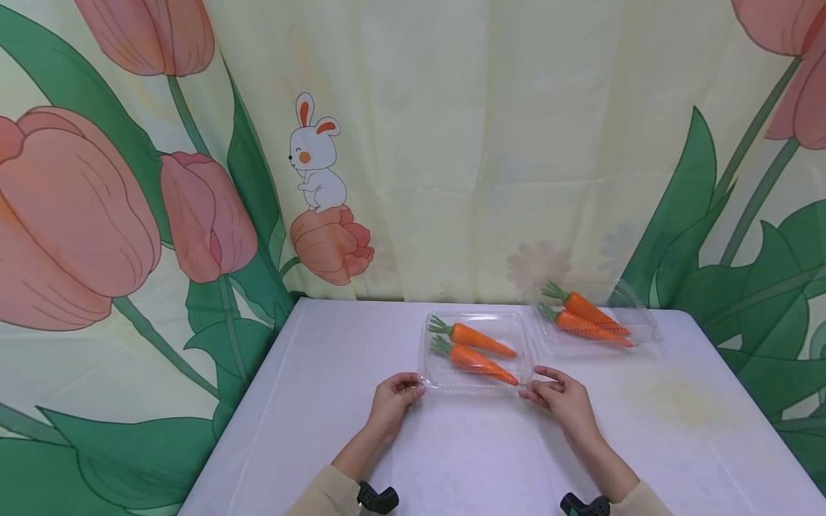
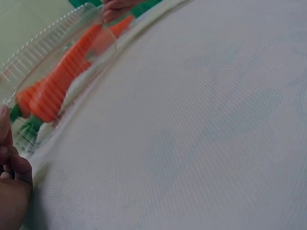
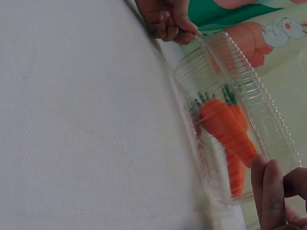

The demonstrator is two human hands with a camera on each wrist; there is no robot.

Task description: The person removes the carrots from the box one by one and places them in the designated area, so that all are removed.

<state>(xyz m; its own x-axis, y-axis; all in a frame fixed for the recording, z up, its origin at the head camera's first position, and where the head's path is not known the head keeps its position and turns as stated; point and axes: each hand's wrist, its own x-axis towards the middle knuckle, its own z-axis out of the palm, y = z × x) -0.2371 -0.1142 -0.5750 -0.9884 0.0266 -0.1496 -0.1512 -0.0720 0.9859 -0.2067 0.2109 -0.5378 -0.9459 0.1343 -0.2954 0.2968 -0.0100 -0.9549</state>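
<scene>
A clear plastic clamshell box [image 1: 510, 326] lies on the table with two orange carrots [image 1: 477, 360] inside, their short green tops to the left. My left hand [image 1: 395, 395] pinches its front left corner between thumb and fingers. At the front right corner, my right hand [image 1: 563, 400] grips the rim the same way. The ribbed plastic wall [image 3: 216, 76] and the carrots [image 3: 228, 124] behind it show up close in the right wrist view. In the left wrist view, only part of my left hand [image 2: 13, 177] appears, beside the box's edge.
A second clear clamshell box [image 1: 639, 315] stands at the back right, close to the first, with two more carrots [image 1: 590, 309] in it. White cloth covers the table [image 1: 310, 401]. Behind it hangs a curtain [image 1: 439, 143] printed with tulips and a rabbit.
</scene>
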